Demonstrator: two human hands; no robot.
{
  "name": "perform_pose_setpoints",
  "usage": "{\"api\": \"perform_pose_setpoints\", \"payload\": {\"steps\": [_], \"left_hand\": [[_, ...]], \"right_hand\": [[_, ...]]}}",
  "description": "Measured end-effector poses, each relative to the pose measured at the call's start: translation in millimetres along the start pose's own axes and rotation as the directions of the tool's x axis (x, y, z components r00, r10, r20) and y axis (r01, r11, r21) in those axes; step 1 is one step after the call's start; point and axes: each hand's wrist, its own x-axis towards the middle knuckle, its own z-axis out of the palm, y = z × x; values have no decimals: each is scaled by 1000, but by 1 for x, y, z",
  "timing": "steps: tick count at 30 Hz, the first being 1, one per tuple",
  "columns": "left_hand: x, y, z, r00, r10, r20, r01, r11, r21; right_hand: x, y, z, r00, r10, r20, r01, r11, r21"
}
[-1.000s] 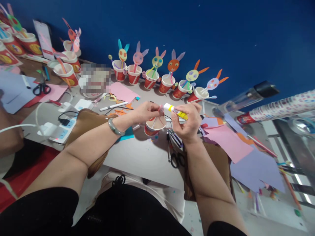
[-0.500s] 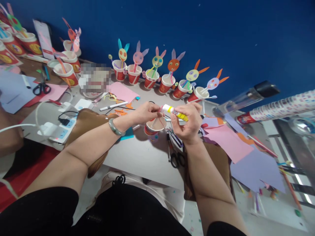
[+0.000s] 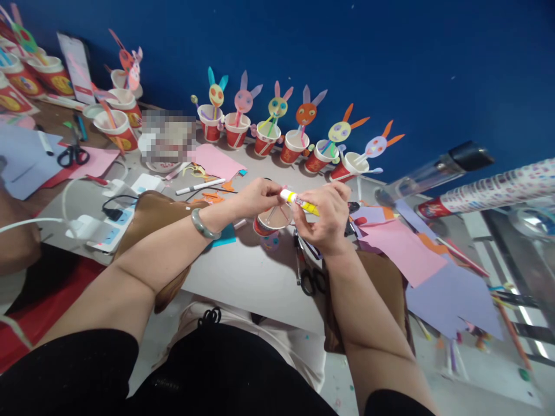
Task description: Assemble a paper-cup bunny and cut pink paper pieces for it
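My right hand (image 3: 326, 215) is closed round a yellow and white glue stick (image 3: 309, 207), its white end pointing left. My left hand (image 3: 260, 196), with a bangle on the wrist, pinches at the glue stick's white end; what its fingertips hold is hidden, though a bit of pink shows there. Just below both hands stands a red and white paper cup (image 3: 265, 226) with thin straws inside. A small drawn paper face (image 3: 272, 242) hangs at the cup's near side. Black-handled scissors (image 3: 311, 280) lie to the right of the cup.
Paper cups with rabbit figures (image 3: 263, 138) line the blue wall. A white marker (image 3: 199, 186) and orange scraps (image 3: 212, 197) lie left. Pink paper (image 3: 405, 248) and purple paper (image 3: 451, 300) cover the right. A power strip (image 3: 113, 228) and another person's arm (image 3: 19, 231) are at far left.
My right hand has moved slightly left with the glue stick, whose white end is now closer to my left fingertips. My left hand and the cup stay nearly in place.
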Motion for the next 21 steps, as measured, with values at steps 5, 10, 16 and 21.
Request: {"api": "perform_pose_setpoints", "payload": {"steps": [5,10,16,21], "left_hand": [[0,3,0,1000,-15,3,16,999,-32],[1,3,-1,999,-36,-28,35,999,-14],[1,0,-4,997,-78,-22,76,994,-81],[7,-10,-7,974,-174,-148,134,959,-249]], "right_hand": [[-1,0,2,997,46,-59,-49,998,-46],[0,0,2,996,48,-70,-46,998,38],[-2,4,3,978,130,-161,-125,991,41],[-5,28,-2,798,552,-243,-452,814,365]]}}
